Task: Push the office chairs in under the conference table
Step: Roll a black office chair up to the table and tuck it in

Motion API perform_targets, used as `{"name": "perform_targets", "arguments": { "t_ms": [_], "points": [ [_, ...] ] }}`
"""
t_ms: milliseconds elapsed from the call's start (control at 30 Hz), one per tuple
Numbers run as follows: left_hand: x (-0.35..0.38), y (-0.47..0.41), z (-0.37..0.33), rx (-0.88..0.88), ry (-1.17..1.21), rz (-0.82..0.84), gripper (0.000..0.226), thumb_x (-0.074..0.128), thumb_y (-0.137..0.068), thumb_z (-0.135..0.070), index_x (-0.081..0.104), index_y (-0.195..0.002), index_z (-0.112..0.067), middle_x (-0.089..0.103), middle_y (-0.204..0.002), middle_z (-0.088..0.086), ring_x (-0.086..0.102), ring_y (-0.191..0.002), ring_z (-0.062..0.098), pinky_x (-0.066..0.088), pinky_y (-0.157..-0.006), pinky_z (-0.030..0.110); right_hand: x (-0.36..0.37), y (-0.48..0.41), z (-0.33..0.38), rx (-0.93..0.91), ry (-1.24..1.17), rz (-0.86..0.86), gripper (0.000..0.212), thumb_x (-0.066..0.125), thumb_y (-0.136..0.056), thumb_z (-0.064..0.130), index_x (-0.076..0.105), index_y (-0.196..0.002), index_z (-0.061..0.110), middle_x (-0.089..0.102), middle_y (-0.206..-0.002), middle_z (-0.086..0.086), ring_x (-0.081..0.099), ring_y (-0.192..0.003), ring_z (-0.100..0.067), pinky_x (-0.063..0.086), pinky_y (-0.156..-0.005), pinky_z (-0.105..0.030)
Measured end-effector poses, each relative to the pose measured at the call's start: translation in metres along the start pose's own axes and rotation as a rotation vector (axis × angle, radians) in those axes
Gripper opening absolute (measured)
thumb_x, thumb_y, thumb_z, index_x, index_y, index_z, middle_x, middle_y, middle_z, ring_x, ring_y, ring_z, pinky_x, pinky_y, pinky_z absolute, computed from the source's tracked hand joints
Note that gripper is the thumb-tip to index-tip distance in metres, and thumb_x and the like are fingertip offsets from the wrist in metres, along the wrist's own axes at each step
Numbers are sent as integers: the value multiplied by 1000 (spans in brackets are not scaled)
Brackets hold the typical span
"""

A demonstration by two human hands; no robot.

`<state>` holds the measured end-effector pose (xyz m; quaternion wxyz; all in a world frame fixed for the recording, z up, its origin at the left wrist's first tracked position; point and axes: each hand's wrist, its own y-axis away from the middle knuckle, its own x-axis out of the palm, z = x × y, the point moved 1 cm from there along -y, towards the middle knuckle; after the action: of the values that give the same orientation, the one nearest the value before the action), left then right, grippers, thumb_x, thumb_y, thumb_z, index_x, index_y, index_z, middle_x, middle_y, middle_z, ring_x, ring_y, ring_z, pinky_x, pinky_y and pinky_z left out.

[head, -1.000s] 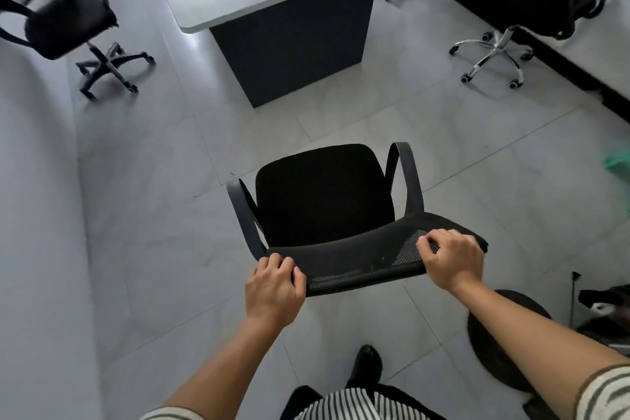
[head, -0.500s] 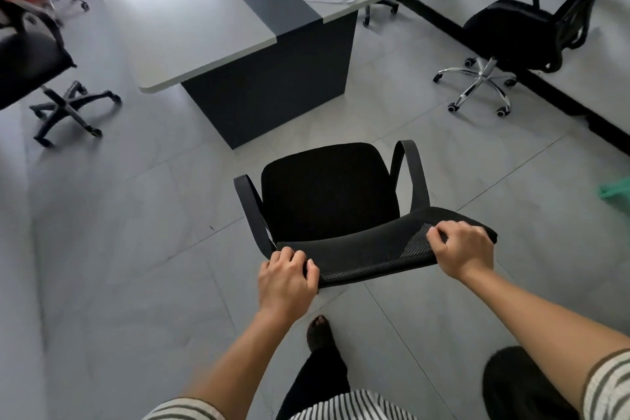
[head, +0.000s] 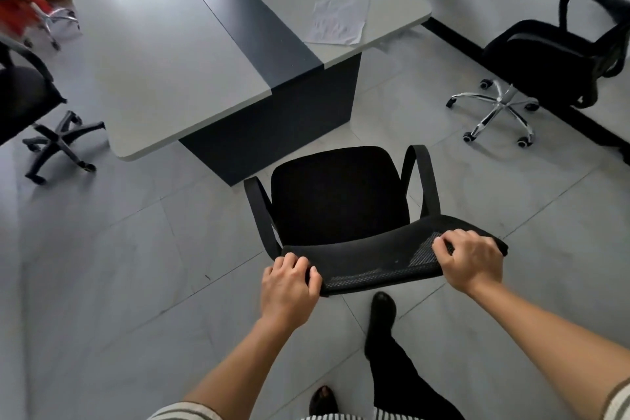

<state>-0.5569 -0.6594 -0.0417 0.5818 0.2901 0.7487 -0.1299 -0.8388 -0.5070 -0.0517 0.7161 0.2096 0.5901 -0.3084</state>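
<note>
A black office chair (head: 339,196) with armrests stands right in front of me, its seat facing the near end of the conference table (head: 163,54). The table has a pale grey top with a dark centre strip and a dark panel leg. My left hand (head: 288,286) grips the left end of the chair's mesh backrest top. My right hand (head: 472,259) grips the right end of the same backrest. The chair's front edge is close to the table's dark end panel, a little apart from it.
Another black chair (head: 549,58) with a chrome base stands at the right by the wall. A black chair (head: 24,92) stands at the left, and a red one (head: 27,15) is behind it. A sheet of paper (head: 337,22) lies on the table. My feet are behind the held chair.
The chair and I have moved forward toward the table's end, and the table now fills more of the view. Both hands keep their hold on the backrest.
</note>
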Motion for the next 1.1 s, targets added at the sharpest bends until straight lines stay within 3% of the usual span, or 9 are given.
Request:
{"name": "perform_targets", "arguments": {
  "t_ms": [267, 367, 533, 833, 933, 1033, 1100],
  "points": [
    [-3, -100, -38, -110, 81, -17, 35, 30, -91, -43, 59, -91, -24, 56, -94, -9, 49, -90, 11, 40, -73, 26, 1, -139, -13, -115, -6, 58, 52, 26, -79, 47, 64, -67, 15, 64, -70, -2, 46, -64, -19, 34, -67, -32],
    [-1, -133, -65, -124, 57, -27, 46, 17, -87, -45, 57, -86, -22, 55, -90, -8, 48, -87, 14, 39, -74, 29, -2, -203, -23, -160, 27, 127, 55, 21, -79, 48, 65, -74, 15, 66, -80, -3, 56, -77, -24, 38, -75, -37],
    [-6, -192, -85, -136, 21, -13, 48, 13, -86, -46, 55, -85, -21, 54, -90, -6, 46, -87, 15, 37, -82, 31, 4, -289, -23, -180, 86, 177, 51, 24, -80, 44, 66, -81, 16, 66, -92, -6, 56, -92, -26, 35, -86, -39],
    [-19, -277, -68, -167, 128, 2, 39, 27, -88, -49, 56, -92, -22, 52, -96, -8, 45, -91, 13, 37, -80, 28, 13, -380, 7, -182, 48, 228, 40, 38, -80, 46, 69, -85, 22, 69, -95, -3, 58, -94, -25, 37, -88, -39],
    [-26, -301, -57, -325, 392, 20, 32, 46, -86, -45, 57, -101, -19, 48, -110, -7, 43, -102, 12, 39, -82, 27, 12, -411, 13, -124, -57, 296, 20, 60, -79, 40, 70, -88, 26, 70, -102, -3, 58, -100, -26, 39, -91, -39],
    [-28, -317, -50, -610, 604, 50, 39, 57, -84, -35, 52, -116, -14, 48, -120, 3, 49, -106, 19, 41, -85, 29, 9, -449, 0, 20, -17, 266, 29, 63, -78, 41, 69, -100, 22, 66, -111, -11, 54, -108, -32, 39, -91, -40],
    [-25, -324, -45, -856, 817, 156, 51, 61, -84, -29, 42, -127, -9, 53, -120, 7, 55, -105, 24, 45, -89, 34, 12, -467, -14, 221, 23, 379, 35, 64, -80, 41, 66, -106, 17, 63, -117, -18, 55, -109, -37, 43, -88, -40]
  ]
}}
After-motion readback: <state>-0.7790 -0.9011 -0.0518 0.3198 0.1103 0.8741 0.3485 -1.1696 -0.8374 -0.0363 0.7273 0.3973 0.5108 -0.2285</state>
